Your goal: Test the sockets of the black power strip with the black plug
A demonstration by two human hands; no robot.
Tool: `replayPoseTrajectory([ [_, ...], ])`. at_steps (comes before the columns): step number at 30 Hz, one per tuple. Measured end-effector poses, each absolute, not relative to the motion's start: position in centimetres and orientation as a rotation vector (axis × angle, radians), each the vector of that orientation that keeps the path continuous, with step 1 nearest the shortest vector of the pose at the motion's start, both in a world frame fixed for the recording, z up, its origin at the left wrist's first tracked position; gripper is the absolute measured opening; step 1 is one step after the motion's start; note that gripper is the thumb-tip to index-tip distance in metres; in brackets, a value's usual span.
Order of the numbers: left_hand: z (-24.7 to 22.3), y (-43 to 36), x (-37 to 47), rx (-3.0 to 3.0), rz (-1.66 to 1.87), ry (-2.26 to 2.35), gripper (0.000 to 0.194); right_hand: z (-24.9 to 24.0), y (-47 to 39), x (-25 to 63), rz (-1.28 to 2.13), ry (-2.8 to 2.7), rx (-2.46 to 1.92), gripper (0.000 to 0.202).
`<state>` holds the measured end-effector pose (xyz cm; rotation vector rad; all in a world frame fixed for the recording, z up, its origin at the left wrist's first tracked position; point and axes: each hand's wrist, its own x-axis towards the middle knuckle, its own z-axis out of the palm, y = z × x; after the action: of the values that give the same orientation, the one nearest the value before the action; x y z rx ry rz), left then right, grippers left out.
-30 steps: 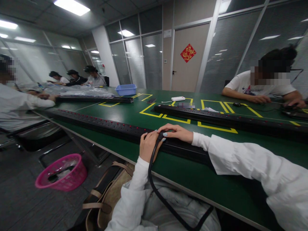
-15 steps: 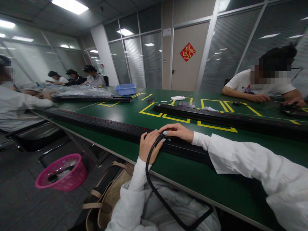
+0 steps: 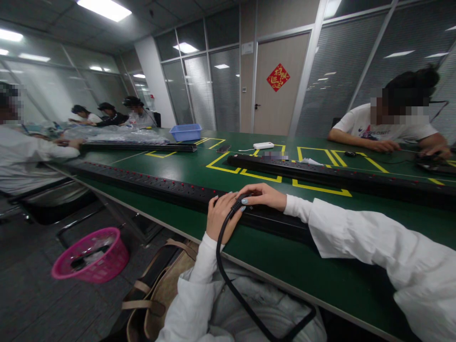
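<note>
A long black power strip with a row of small red parts lies along the near table edge and runs beneath both hands. My left hand is closed over the strip, fingers on its top and thumb toward its near side. My right hand pinches the black plug of a thick power cord against the top of the strip. The plug's front end is hidden by the fingers, so how deep it sits cannot be seen. From the plug the cord passes over my left hand and loops down to my lap.
On the green table a second power strip lies farther back, near a white power bank. A blue basket and plastic-wrapped goods stand beyond. A pink basket is on the floor. Co-workers sit around.
My right fingertips have shifted slightly on the plug, with the thumb a little lower. My left hand and the power strip stay almost where they were.
</note>
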<state>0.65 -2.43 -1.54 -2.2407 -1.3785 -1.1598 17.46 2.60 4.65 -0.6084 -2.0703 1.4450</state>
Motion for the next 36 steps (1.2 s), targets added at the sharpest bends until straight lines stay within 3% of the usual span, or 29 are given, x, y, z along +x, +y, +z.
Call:
replayPoseTrajectory([
  [36, -1.7, -2.4, 0.5, -2.284, -1.054, -1.41, 0.036, 5.3, 4.4, 19.0, 1.596, -2.206, -0.523, 0.032],
])
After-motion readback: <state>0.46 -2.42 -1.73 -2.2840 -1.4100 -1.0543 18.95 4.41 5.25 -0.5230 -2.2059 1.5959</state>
